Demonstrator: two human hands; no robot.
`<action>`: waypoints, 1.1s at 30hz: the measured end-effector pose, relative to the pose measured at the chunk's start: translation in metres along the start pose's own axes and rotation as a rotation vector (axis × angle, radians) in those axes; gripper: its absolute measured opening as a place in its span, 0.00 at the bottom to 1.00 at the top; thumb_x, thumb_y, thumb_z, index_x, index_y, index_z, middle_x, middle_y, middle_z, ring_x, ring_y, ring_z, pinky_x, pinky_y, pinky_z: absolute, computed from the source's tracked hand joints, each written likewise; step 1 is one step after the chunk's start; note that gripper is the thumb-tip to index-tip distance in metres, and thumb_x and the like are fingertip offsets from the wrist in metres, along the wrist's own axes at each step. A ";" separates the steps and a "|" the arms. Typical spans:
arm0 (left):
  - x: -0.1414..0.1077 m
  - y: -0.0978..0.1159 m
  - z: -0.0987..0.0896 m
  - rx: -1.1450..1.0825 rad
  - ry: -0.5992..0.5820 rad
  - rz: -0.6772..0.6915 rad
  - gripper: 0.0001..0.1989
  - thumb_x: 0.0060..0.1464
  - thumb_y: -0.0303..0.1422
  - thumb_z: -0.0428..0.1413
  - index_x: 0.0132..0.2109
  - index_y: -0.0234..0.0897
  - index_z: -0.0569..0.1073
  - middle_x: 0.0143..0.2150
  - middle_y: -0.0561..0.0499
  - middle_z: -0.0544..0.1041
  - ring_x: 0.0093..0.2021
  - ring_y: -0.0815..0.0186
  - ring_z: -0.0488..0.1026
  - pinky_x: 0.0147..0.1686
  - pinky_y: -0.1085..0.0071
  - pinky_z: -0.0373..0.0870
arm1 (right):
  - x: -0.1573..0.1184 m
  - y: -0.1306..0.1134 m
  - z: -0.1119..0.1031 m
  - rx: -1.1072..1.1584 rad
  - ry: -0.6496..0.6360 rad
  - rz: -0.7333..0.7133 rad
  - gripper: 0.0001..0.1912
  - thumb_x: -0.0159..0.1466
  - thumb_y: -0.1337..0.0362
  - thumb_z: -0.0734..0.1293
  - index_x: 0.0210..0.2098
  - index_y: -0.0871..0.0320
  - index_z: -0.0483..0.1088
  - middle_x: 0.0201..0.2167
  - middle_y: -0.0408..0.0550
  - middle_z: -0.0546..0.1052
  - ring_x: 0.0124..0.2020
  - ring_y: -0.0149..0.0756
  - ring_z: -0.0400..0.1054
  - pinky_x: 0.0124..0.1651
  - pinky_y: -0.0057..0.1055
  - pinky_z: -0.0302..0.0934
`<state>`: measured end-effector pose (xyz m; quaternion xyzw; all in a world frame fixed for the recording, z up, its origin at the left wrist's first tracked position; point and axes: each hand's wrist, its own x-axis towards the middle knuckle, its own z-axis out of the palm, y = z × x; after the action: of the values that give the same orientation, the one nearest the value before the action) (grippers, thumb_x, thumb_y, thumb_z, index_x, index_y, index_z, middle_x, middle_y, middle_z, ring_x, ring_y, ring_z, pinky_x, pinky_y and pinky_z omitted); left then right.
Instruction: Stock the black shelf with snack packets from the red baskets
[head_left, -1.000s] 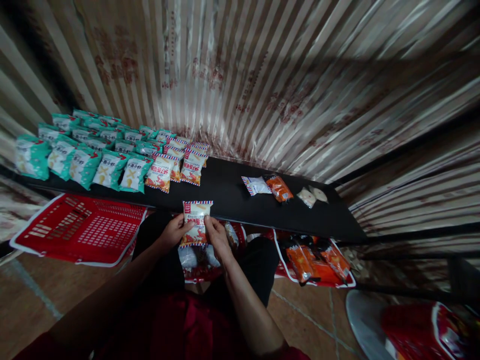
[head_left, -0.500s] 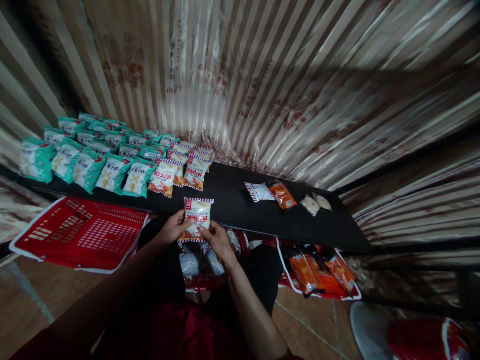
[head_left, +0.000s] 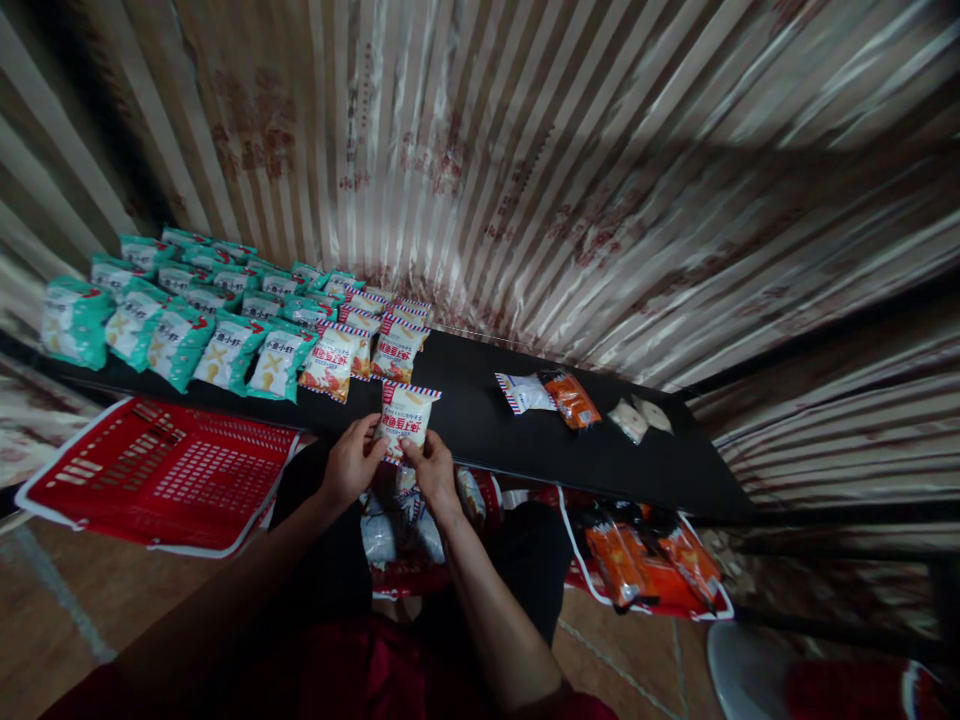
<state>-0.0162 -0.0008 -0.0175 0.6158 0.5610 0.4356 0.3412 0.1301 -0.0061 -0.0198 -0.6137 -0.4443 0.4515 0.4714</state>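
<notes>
Between my two hands is a white snack bag (head_left: 405, 418) with striped edges, held upright at the front edge of the black table (head_left: 472, 410). My left hand (head_left: 352, 462) grips its left side, and my right hand (head_left: 433, 468) pinches its lower right part. Just behind it stand several matching striped bags (head_left: 395, 348) in short rows. Farther left, several teal snack bags (head_left: 280, 362) are lined up in rows. On the table's right part lie a striped white packet (head_left: 527, 393), an orange packet (head_left: 571, 399) and two pale round items (head_left: 628, 421).
An empty-looking red basket (head_left: 214, 475) sits below the table at left. Another basket (head_left: 729, 606) with orange packets is at lower right. Bags in clear wrap (head_left: 380, 538) lie between my knees. A striped curtain (head_left: 480, 180) hangs behind the table.
Both hands have moved the held bag slightly up and forward, toward the striped bags on the table. The camera view has shifted a little.
</notes>
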 end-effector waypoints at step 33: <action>0.024 -0.028 0.002 0.388 0.071 0.287 0.25 0.55 0.26 0.45 0.60 0.32 0.59 0.64 0.39 0.58 0.64 0.53 0.53 0.59 0.53 0.58 | 0.074 -0.019 0.055 -0.391 0.078 -0.229 0.17 0.58 0.54 0.63 0.42 0.56 0.71 0.37 0.49 0.74 0.38 0.37 0.67 0.42 0.31 0.60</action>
<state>-0.0258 0.0269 -0.0398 0.7274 0.5528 0.3849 0.1312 0.0892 0.0781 -0.0194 -0.6560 -0.5714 0.2765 0.4084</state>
